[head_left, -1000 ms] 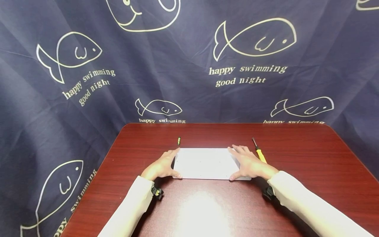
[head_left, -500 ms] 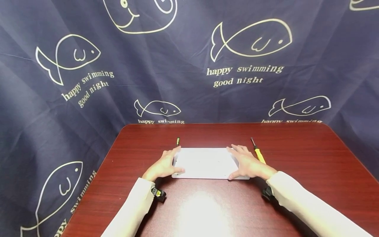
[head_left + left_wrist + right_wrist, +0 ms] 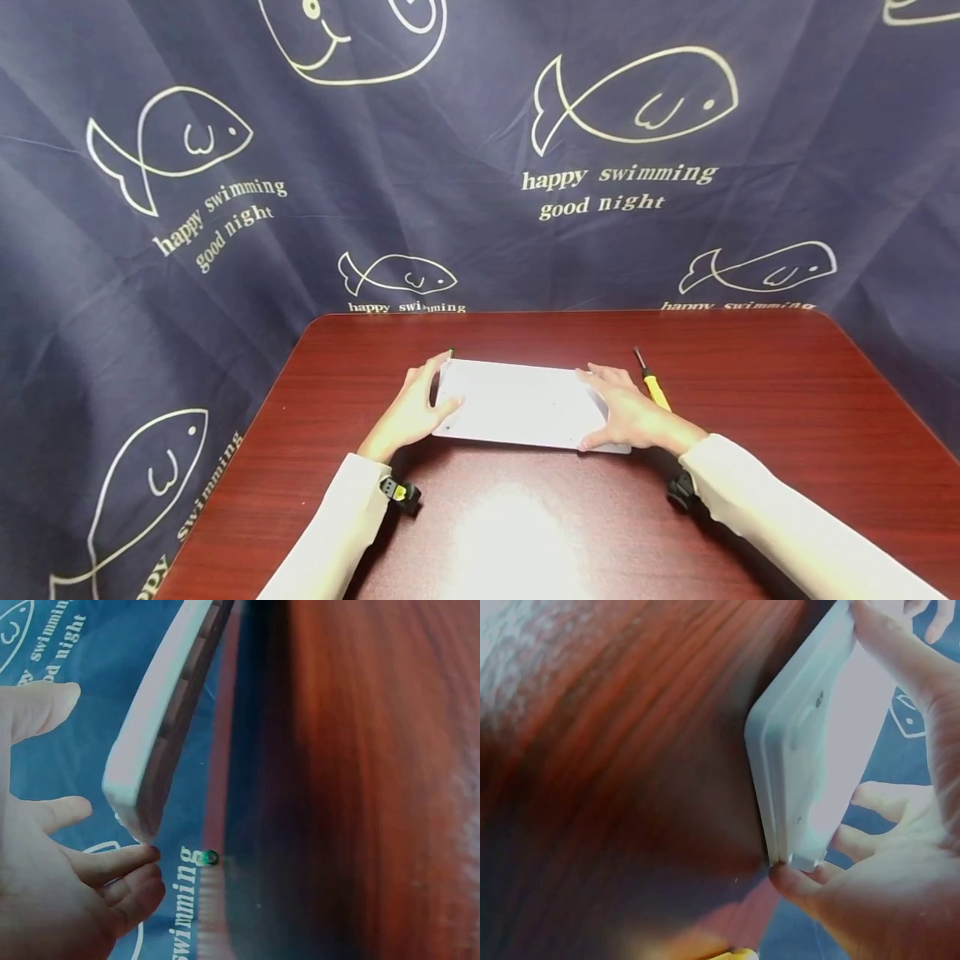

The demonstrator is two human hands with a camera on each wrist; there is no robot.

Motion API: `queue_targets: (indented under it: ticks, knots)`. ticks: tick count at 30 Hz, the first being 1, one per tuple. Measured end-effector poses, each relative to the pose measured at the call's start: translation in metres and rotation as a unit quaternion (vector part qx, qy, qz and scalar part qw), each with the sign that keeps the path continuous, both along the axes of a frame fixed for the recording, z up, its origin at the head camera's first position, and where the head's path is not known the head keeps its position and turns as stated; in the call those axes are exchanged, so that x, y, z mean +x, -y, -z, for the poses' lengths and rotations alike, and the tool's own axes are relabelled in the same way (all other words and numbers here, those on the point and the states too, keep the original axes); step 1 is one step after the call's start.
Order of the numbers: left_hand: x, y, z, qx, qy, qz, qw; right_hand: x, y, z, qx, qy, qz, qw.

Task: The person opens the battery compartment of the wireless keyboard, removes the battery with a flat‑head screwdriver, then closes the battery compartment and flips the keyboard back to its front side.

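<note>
A white keyboard (image 3: 517,404) lies face down, its pale back up; key sides (image 3: 176,709) show along its underside in the left wrist view. Its left end is raised off the table, so it tilts. My left hand (image 3: 408,412) holds that end, thumb over the back and fingertips (image 3: 154,853) at the far corner. At the opposite end, my right hand (image 3: 630,410) grips the keyboard across its width, thumb by the near edge and fingers at the far one. Small screws (image 3: 820,698) dot the back.
A yellow-handled screwdriver (image 3: 655,388) lies behind my right hand. Beyond my left fingers a small green cylinder (image 3: 452,351), like a battery, is mostly hidden. The reddish wooden table (image 3: 750,375) ends at a dark blue curtain (image 3: 495,233) with fish drawings.
The keyboard lay level before; its left end has now risen with my left hand, while the right end has stayed low. My left thumb has shifted from the near edge onto the back.
</note>
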State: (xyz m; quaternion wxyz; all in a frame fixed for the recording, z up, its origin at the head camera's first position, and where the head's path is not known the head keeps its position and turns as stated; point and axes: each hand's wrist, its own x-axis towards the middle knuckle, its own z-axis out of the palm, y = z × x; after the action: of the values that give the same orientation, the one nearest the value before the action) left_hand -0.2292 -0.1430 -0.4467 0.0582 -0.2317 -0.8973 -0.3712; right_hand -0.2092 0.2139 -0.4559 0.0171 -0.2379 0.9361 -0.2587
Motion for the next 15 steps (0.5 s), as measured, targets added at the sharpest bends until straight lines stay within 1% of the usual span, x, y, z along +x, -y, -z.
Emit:
queue_targets:
  ticks: [6,12,15]
  knots:
    - [0.000,-0.002,-0.010,0.027,-0.037,-0.007,0.9989,0.000,-0.002,-0.003,-0.006,-0.008,-0.002,0.9999]
    - [0.001,-0.005,-0.023,0.064,-0.076,0.010,0.9950,0.001,-0.005,-0.008,-0.010,-0.020,-0.005,0.9997]
    - [0.001,-0.005,-0.030,0.097,-0.074,0.019,0.9923,0.001,-0.006,-0.010,-0.022,-0.022,-0.014,0.9994]
